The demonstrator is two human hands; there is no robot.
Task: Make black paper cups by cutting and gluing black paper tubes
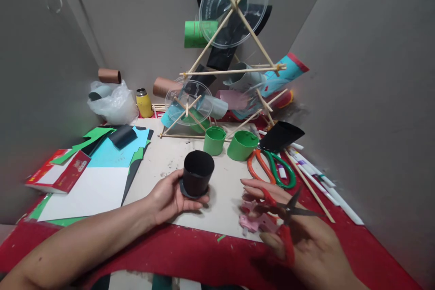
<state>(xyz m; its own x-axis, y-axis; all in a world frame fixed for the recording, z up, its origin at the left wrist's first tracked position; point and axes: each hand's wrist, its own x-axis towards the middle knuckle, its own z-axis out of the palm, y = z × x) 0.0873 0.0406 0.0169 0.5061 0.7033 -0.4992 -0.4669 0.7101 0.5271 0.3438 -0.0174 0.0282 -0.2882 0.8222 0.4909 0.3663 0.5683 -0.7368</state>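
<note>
On the fingers and palm of my left hand (173, 198) rests a black paper cup (197, 174), upright with its opening facing up and a wider black base beneath. My right hand (306, 235), slightly blurred, has its fingers through and around the red handles of a pair of scissors (288, 210); the blades are parted and point right. Under that hand lies a pink object (249, 223), probably a glue gun, partly hidden. Two green paper cups (214, 141) (242, 146) stand just beyond the black cup. Larger scissors with orange and green handles (280, 170) lie near my right fingers.
A stick-and-plastic-lid wheel structure (234, 7) with paper tubes rises at the back. Coloured paper sheets (81, 192) and a red box (63, 172) are at left. A yellow bottle (144, 103) stands behind. White glue sticks (326, 190) and a black tube (281, 137) lie at right.
</note>
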